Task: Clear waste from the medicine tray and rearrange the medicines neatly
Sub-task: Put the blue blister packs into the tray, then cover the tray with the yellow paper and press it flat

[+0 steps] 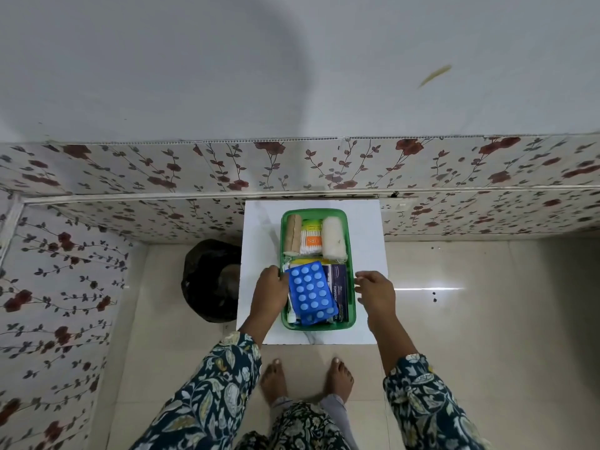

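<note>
The green medicine tray point(350, 241) sits in the middle of the small white bench point(259, 241), its long side running away from the person. In its far half lie a tan bandage roll point(294, 233), a pack of cotton buds point(311, 241) and a white gauze roll point(333, 237), side by side. The near half holds a blue blister pack point(312, 291) lying tilted on top of a dark dressings box point(341, 289) and some papers.

The left hand point(268, 289) rests at the tray's left rim, fingers curled against the wall beside the blister pack; its grip seems closed on the rim, though the fingertips are hidden. The right hand point(373, 292) hovers just beside the right rim, fingers loosely spread and holding nothing.

The tray looks like thin, smooth plastic: light, a little flexible, and apt to slide on the glossy bench, so it is best held by both long rims. The blister pack is stiff, light foil and plastic, easiest pinched by an edge. The rolls are soft and will squash or unwind if squeezed. A black waste bag point(211, 280) stands on the floor left of the bench.
</note>
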